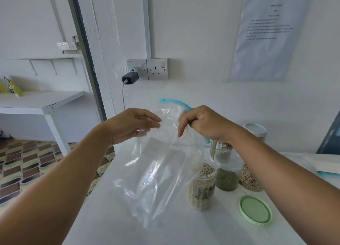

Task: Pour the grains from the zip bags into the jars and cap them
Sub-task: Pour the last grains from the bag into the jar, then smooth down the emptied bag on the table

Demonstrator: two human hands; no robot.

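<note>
the bag [161,171], looking emptied, hangs pinched in the right hand [202,123], left hand [128,125] loosely open beside it; next, the green lid [255,209] wants fitting on the open jar [202,185].

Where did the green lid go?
The green lid lies flat on the white table, low on the right of the head view. It sits just right of the open jar of pale grains, below the person's right forearm.
</note>
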